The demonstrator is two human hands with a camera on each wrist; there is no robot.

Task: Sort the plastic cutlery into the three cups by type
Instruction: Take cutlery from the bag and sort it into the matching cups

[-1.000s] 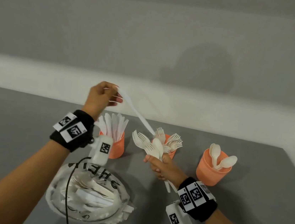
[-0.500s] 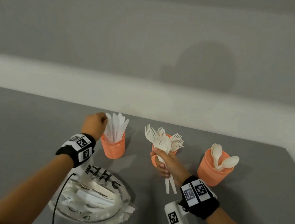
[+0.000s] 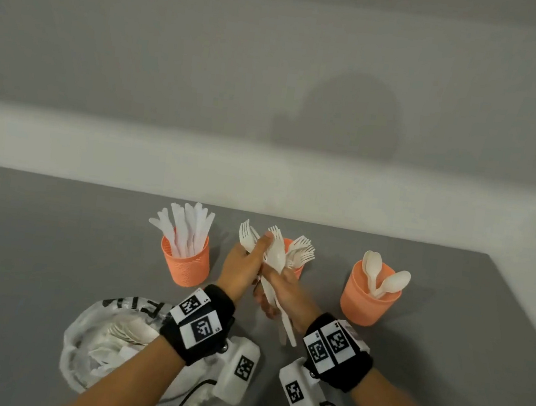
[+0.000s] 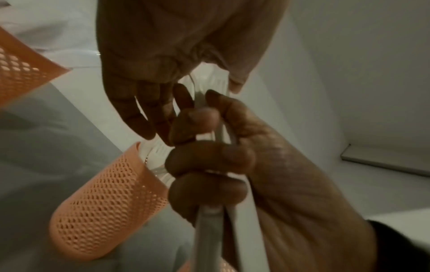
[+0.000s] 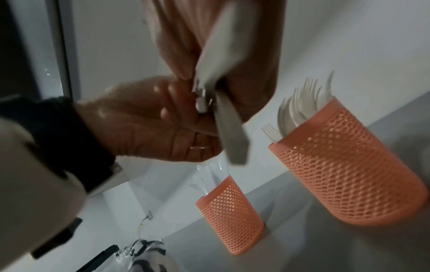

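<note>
Three orange mesh cups stand in a row: a knife cup (image 3: pixel 185 260), a fork cup (image 3: pixel 297 269) half hidden behind my hands, and a spoon cup (image 3: pixel 369 299). My right hand (image 3: pixel 278 288) grips a bundle of white forks and a spoon (image 3: pixel 275 254) by the handles, just in front of the fork cup. My left hand (image 3: pixel 247 261) has its thumb and fingers pinched on the heads of that bundle. The left wrist view shows the right hand (image 4: pixel 209 165) wrapped round the handles (image 4: pixel 209 230). From the right wrist, the left hand (image 5: pixel 151 125) pinches the cutlery beside the fork cup (image 5: pixel 344 165).
A crumpled clear plastic bag (image 3: pixel 100 347) with more white cutlery lies at the front left, under my left forearm. The grey table (image 3: pixel 35 241) ends at a white wall ledge behind the cups and at an edge on the right.
My left hand lowered a knife into the knife cup, let go of it, then moved right onto the bundle. My right hand kept the bundle in front of the fork cup.
</note>
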